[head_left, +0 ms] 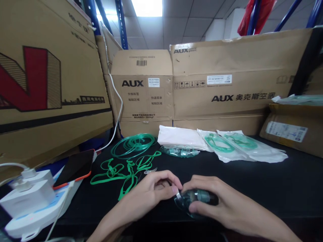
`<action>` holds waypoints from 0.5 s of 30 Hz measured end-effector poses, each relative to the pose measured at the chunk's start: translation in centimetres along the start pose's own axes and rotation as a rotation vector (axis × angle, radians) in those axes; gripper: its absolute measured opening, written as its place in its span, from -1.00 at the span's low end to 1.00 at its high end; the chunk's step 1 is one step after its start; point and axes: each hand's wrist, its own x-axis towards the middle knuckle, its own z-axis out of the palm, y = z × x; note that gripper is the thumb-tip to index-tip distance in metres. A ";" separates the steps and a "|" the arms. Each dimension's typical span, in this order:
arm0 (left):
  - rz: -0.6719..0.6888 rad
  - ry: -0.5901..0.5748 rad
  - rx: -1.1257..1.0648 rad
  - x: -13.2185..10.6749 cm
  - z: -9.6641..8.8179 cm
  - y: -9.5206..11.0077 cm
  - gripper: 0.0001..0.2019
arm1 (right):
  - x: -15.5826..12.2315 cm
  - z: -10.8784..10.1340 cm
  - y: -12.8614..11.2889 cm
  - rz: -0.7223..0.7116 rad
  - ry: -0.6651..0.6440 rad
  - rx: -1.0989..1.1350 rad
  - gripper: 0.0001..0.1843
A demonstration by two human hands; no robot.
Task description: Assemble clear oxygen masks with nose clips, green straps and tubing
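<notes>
My right hand is wrapped round a clear green oxygen mask near the table's front edge, thumb below and fingers above. With thumb and forefinger, my left hand pinches a small silvery metal strip at the mask's left end. Part of the mask is hidden under my right palm. Left of my left hand lie tangled green elastic straps, with a small clear piece beside them. Further back, a second clear green mask rests on the black table.
Coiled green tubing lies at the back left. Beside it are a white packet stack and pouches with green tubing. A phone and power strip occupy the left. Cardboard boxes wall the back; another carton stands right.
</notes>
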 end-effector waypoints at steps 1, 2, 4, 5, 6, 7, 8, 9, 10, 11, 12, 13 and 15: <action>-0.012 -0.005 -0.032 0.1 0.0 0.0 -0.82 | 0.0 0.1 -0.1 -0.015 0.009 0.000 -0.65; -0.018 -0.008 -0.061 0.2 0.0 0.0 -0.83 | 0.0 0.2 -0.1 -0.040 0.022 0.000 -0.67; -0.014 -0.011 -0.110 0.3 0.2 -0.1 -0.84 | 0.2 0.6 -0.3 -0.102 0.054 -0.007 -0.74; -0.007 -0.007 -0.127 0.4 0.3 -0.1 -0.84 | 0.3 0.9 -0.4 -0.133 0.073 -0.013 -0.78; 0.003 -0.003 -0.140 0.5 0.5 -0.2 -0.84 | 0.6 1.2 -0.4 -0.166 0.092 -0.016 -0.80; 0.015 0.000 -0.150 0.6 0.7 -0.2 -0.83 | 0.8 1.5 -0.4 -0.202 0.114 -0.015 -0.81; 0.028 0.002 -0.156 0.8 0.9 -0.3 -0.82 | 1.1 1.9 -0.3 -0.238 0.138 -0.010 -0.82; 0.043 0.006 -0.158 0.9 1.1 -0.4 -0.80 | 1.3 2.3 -0.2 -0.273 0.172 0.000 -0.82; 0.061 0.019 -0.154 1.1 1.4 -0.5 -0.78 | 1.6 2.6 -0.1 -0.299 0.207 0.015 -0.83; 0.079 0.039 -0.146 1.2 1.6 -0.6 -0.77 | 1.7 2.9 0.0 -0.310 0.240 0.036 -0.83; 0.098 0.069 -0.135 1.4 1.9 -0.8 -0.75 | 1.9 3.2 0.1 -0.308 0.271 0.060 -0.84; 0.117 0.107 -0.122 1.5 2.2 -1.0 -0.73 | 2.0 3.4 0.1 -0.294 0.301 0.082 -0.86; 0.150 0.203 -0.091 1.6 2.8 -1.2 -0.73 | 2.0 3.7 0.1 -0.255 0.346 0.110 -0.91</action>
